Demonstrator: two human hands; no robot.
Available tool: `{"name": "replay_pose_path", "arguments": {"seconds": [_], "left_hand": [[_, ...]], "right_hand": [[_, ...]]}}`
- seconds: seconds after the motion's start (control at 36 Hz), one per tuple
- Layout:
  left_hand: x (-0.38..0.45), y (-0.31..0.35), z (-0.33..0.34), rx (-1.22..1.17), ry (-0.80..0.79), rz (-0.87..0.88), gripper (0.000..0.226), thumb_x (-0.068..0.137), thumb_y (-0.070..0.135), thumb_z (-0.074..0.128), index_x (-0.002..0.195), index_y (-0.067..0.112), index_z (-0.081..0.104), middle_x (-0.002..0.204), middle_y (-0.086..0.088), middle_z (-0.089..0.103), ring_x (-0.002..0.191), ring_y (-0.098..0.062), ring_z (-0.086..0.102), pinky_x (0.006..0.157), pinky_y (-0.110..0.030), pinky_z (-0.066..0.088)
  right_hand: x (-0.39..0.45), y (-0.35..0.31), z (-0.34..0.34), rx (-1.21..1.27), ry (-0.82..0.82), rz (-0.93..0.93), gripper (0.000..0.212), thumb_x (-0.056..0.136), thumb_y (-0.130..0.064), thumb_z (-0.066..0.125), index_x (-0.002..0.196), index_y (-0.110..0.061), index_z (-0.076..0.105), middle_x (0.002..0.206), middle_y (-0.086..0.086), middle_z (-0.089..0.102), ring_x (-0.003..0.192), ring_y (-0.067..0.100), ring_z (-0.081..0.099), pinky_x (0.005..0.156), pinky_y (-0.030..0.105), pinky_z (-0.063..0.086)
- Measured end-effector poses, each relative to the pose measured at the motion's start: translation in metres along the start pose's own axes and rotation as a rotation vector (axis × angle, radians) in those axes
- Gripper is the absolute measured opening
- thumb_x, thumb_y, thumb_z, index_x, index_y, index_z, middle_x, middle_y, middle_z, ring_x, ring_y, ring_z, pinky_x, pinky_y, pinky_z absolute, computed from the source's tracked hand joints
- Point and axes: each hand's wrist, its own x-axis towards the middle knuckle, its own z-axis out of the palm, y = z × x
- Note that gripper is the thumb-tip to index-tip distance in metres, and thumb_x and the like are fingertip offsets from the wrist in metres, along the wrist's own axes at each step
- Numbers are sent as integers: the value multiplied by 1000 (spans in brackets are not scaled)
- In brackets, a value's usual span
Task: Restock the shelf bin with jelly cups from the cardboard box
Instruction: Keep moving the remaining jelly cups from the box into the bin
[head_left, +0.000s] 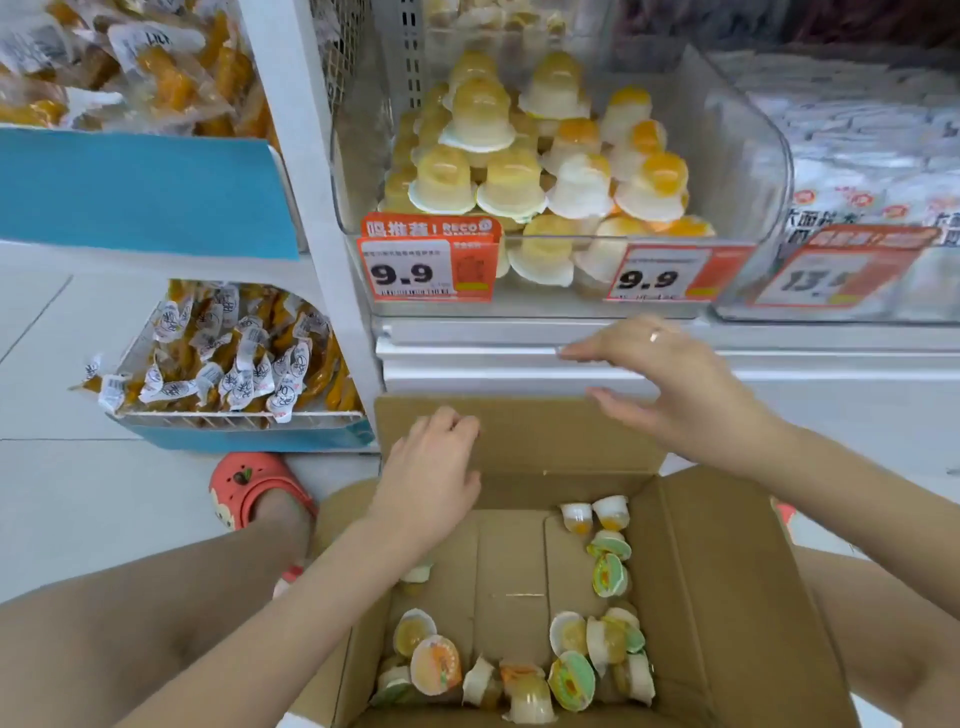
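Your left hand (434, 467) hangs over the far left part of the open cardboard box (727, 597), its fingers curled loosely downward in front of the upright far flap; from this angle you cannot tell whether anything sits inside that curl. Your right hand (670, 384) is raised above the box's far edge, in front of the white shelf ledge (779, 358), with fingers spread and relaxed, thumb apart below them, gripping nothing. A ring shows on one finger.

The jelly cups (571, 670) left in the box lie scattered along its floor: a cluster against the near wall, a few more along the right wall toward the far right corner, and one near the left wall. The middle of the box floor is bare cardboard.

Above the ledge, the clear shelf bin (748, 135) holds a heap of yellow and orange cups piled toward its left and middle. Two price tags (426, 270) reading 9.9 hang along its front edge.
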Motion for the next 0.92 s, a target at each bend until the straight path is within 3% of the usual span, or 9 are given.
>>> {"name": "replay_pose_path", "arguments": {"seconds": [0.08, 0.17, 0.31, 0.42, 0.56, 0.64, 0.72, 0.83, 0.92], "left_hand": [[-10, -10, 45, 42, -184, -20, 37, 84, 15, 56, 121, 17, 50, 118, -2, 49, 114, -24, 47, 87, -37, 45], [-19, -25, 89, 42, -319, -102, 35, 84, 10, 55, 117, 19, 51, 116, -3, 50, 112, -25, 48, 81, -36, 43], [-37, -44, 152, 67, -574, -159, 41, 85, 4, 55, 124, 17, 51, 123, -6, 53, 111, -24, 51, 85, -36, 49], [-49, -53, 185, 69, -779, -139, 52, 84, -7, 47, 131, 16, 46, 133, -9, 49, 118, -25, 51, 92, -36, 49], [-56, -61, 201, 121, -959, -95, 57, 89, -2, 45, 142, 14, 35, 145, -10, 37, 131, -27, 40, 103, -36, 42], [-56, -66, 209, 60, -890, -171, 51, 88, 3, 47, 137, 17, 41, 138, -7, 46, 122, -24, 48, 96, -35, 47], [-53, -70, 211, 77, -693, -282, 39, 90, 7, 47, 127, 16, 46, 123, -8, 54, 106, -24, 57, 82, -35, 52], [-53, -73, 219, -46, -371, -592, 45, 89, 14, 58, 127, 5, 37, 123, -16, 50, 102, -28, 60, 76, -34, 52], [-49, -70, 228, -231, -287, -793, 52, 86, 23, 65, 121, -3, 37, 118, -22, 53, 101, -35, 60, 76, -39, 52]], "right_hand": [[-54, 11, 50, 109, -260, 193, 42, 86, -17, 67, 126, -25, 58, 108, -15, 59, 102, 3, 49, 93, 15, 38], [-95, 28, 92, 126, -504, 306, 42, 89, -15, 60, 129, -26, 54, 115, -10, 59, 107, 5, 43, 89, 10, 36], [-143, 48, 145, 109, -856, 448, 45, 89, -17, 58, 132, -26, 49, 123, -3, 54, 117, 14, 43, 95, 30, 42], [-167, 52, 178, 58, -1096, 395, 49, 87, -14, 58, 134, -23, 45, 123, 6, 52, 115, 23, 49, 92, 38, 45], [-185, 48, 208, 23, -1251, 269, 52, 88, -12, 58, 137, -19, 43, 138, 7, 43, 125, 25, 43, 99, 40, 41], [-192, 49, 227, -27, -1260, 173, 62, 83, -18, 67, 139, -15, 39, 144, 9, 34, 133, 26, 32, 106, 38, 36], [-194, 45, 242, -77, -1283, 93, 66, 82, -21, 68, 140, -12, 38, 145, 11, 31, 136, 28, 26, 107, 42, 34], [-196, 37, 253, -146, -1300, 55, 52, 88, -14, 57, 137, -10, 41, 145, 11, 32, 136, 28, 25, 104, 45, 32], [-196, 34, 258, -161, -1277, 98, 48, 90, -12, 56, 136, -6, 41, 145, 13, 32, 136, 28, 25, 107, 40, 30]]}}
